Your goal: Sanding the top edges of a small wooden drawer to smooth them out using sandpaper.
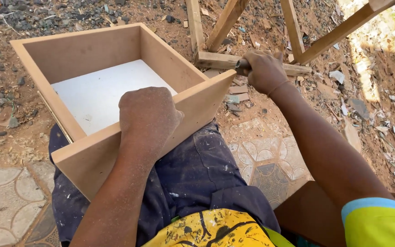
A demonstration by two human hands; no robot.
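Left hand [148, 115] clamps curled fingers over the near wall of the open wooden box [92, 50] resting on the lap; farther off, the right hand [264, 71] fists a tool handle [242, 64] at the box's right corner.

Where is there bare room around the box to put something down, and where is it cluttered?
Free: the white bottom panel inside the wooden box, and the patterned paving right of the lap. Crowded: the dirt by the wooden frame, strewn with scraps, where the right hand grips a tool. The left hand covers the near wall.
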